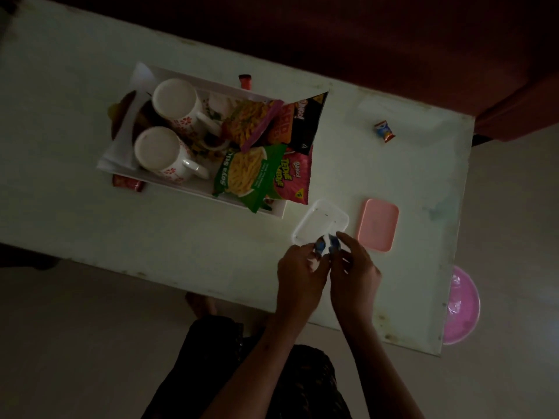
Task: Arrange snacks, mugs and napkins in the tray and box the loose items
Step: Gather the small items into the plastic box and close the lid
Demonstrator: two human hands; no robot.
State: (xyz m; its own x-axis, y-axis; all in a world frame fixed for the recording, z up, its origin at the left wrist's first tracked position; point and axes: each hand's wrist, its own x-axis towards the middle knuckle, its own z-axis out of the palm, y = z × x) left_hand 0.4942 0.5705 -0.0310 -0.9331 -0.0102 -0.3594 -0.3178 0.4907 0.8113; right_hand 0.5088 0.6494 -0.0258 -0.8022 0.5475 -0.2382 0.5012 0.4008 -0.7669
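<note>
Dim shot looking down on a pale table [75, 95]. Over on the left sits the white tray [193, 193], with a small red packet [128, 183] lying on the table right against its near edge. Inside the tray, two flowered mugs [178, 107] stand upright at the left end, with a napkin [119, 146] tucked along that side. The right half is stuffed with snack bags: a green soya sticks bag [246, 176], a pink Bingo bag [293, 179] and a black Bingo bag [304, 122] that pokes out over the tray's end. A little orange thing [245, 81] sits just behind the tray, too dark to make out.

Moving right, a clear box [320, 222] stands open near the table's front edge. The left hand [299, 270] and right hand [354, 270] are together at its near rim, both pinching a small blue wrapper [326, 244]. Just beside the box lies the pink lid [378, 225], flat on the table. Further back, well apart, one loose candy [384, 131]. A pink bowl [462, 306] shows past the right edge of the table
</note>
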